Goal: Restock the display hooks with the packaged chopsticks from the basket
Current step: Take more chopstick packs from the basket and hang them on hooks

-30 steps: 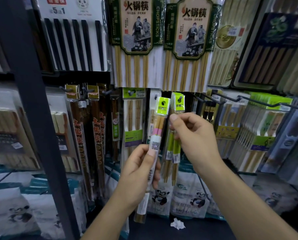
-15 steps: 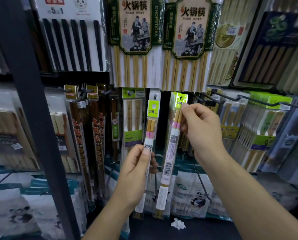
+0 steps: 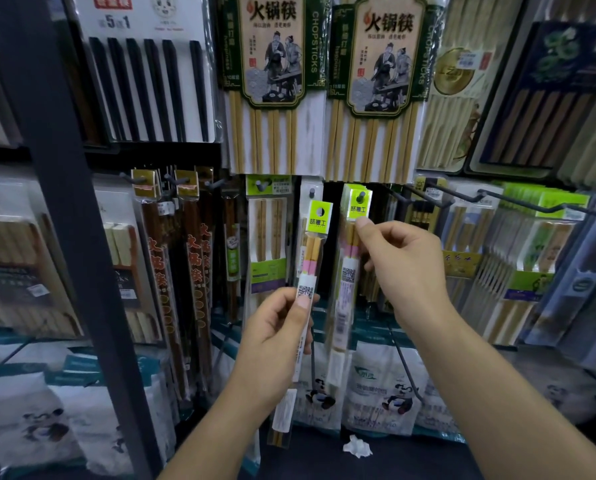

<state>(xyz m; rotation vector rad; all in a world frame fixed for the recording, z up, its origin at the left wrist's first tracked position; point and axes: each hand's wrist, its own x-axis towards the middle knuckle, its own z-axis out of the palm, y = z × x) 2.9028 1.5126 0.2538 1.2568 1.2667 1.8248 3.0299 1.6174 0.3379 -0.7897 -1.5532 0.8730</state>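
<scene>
Right hand (image 3: 404,271) pinches a chopstick pack (image 3: 348,275) just under its green header, hole at the hook (image 3: 361,196) tip; left hand (image 3: 275,341) grips a second pack (image 3: 312,258) mid-length, unhung. Risk — released before seating fully, that hooked pack likely slides off.

The left hand (image 3: 275,344) covers the middle of its chopstick pack (image 3: 312,258) (QR code (image 3: 305,291) partly hidden). Label print on the second pack (image 3: 346,289) is blurred; top-row packs (image 3: 272,133) are cut off above.

You can read "火锅筷" and "CHOPSTICKS" on the green-framed pack (image 3: 272,64) and its twin (image 3: 384,64), "5" and "1" on the white pack (image 3: 144,26); the lime header (image 3: 319,218) on your chopstick pack (image 3: 309,261) is unclear.
</scene>
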